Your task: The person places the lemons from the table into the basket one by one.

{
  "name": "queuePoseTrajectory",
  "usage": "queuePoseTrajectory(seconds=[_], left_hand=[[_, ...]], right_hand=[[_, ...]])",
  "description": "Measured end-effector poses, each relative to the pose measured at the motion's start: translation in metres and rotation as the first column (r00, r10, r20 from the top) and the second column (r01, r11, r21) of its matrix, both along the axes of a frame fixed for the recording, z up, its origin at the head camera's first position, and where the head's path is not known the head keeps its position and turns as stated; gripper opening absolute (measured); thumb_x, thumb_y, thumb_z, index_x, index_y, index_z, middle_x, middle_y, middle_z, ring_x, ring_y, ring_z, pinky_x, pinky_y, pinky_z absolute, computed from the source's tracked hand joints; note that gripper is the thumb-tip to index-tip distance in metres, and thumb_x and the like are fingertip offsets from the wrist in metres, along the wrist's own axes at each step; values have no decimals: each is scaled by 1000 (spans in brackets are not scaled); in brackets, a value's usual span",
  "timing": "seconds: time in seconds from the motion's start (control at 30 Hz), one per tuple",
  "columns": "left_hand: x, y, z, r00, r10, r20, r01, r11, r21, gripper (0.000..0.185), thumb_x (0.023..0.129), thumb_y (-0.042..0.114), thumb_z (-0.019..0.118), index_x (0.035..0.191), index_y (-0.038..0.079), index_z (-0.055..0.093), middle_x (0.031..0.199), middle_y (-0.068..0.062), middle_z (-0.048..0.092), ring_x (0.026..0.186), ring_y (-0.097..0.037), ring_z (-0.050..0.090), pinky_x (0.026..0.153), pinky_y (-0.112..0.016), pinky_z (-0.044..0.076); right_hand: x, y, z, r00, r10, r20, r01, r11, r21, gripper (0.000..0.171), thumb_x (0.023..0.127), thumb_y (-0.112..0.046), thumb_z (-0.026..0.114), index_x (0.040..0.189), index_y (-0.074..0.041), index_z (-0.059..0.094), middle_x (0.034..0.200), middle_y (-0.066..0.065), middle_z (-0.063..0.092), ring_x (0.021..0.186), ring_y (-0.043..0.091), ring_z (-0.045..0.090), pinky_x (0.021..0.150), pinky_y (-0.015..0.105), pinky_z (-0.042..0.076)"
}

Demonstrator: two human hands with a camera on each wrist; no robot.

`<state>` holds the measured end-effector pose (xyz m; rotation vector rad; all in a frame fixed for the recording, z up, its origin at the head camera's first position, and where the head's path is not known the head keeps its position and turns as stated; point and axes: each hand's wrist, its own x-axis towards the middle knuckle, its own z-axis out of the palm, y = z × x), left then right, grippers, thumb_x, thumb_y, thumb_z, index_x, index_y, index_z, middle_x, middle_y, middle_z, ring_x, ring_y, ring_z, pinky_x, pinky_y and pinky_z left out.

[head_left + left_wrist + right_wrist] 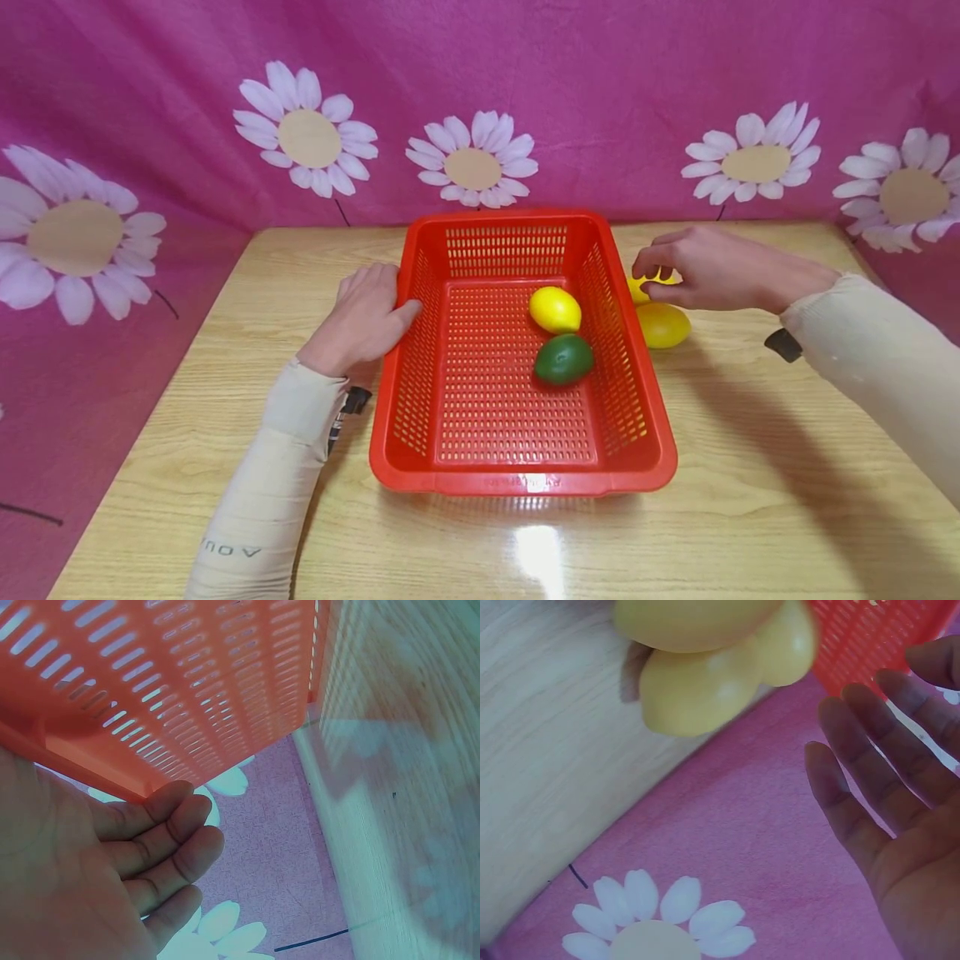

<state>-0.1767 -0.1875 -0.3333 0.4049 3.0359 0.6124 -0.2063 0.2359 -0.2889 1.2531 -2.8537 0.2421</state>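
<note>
A red plastic basket (517, 482) with slotted walls stands on the table. Inside it, toward the right wall, lie a yellow lemon (555, 310) and a dark green oval fruit (564, 359). My left hand (360, 321) holds the basket's left rim, thumb over the edge and fingers outside. Just right of the basket, my right hand (701, 268) hovers with loosely bent fingers over yellow fruits (664, 326), partly covering one. Three yellow fruits (697, 694) cluster together in the right wrist view, apart from the fingers; nothing is in that palm.
The light wooden table (750, 500) meets a pink cloth (600, 100) with white daisies behind and at the sides. A dark wrist device (783, 344) shows below the right sleeve, another (356, 402) beside the left sleeve.
</note>
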Motion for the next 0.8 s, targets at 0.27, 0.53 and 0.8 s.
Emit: queuePoseTrajectory(seconds=[0.27, 0.53, 0.8], left_hand=[[-2, -2, -2, 1000, -6, -5, 6, 1000, -1, 31, 98, 29, 47, 110, 2, 55, 103, -13, 56, 104, -31, 48, 96, -47, 35], [-1, -1, 0, 1000, -5, 9, 5, 1000, 2, 33, 99, 30, 46, 114, 1, 55, 105, -13, 56, 105, -31, 47, 97, -47, 35], [-1, 0, 0, 1000, -6, 12, 6, 1000, 3, 33, 99, 29, 47, 114, 1, 54, 107, -14, 56, 106, -32, 48, 98, -48, 35]], right_hand=[[-1, 5, -9, 998, -33, 60, 30, 999, 43, 12, 89, -15, 77, 101, -18, 75, 98, -5, 75, 88, 12, 69, 79, 38, 60], [0, 9, -21, 992, -43, 116, 36, 997, 65, 14, 87, -13, 75, 100, -18, 75, 95, -6, 74, 88, 13, 69, 80, 38, 59], [0, 11, -31, 989, -42, 143, 32, 997, 72, 16, 84, -13, 78, 98, -20, 75, 91, -7, 69, 86, 8, 63, 79, 35, 56]])
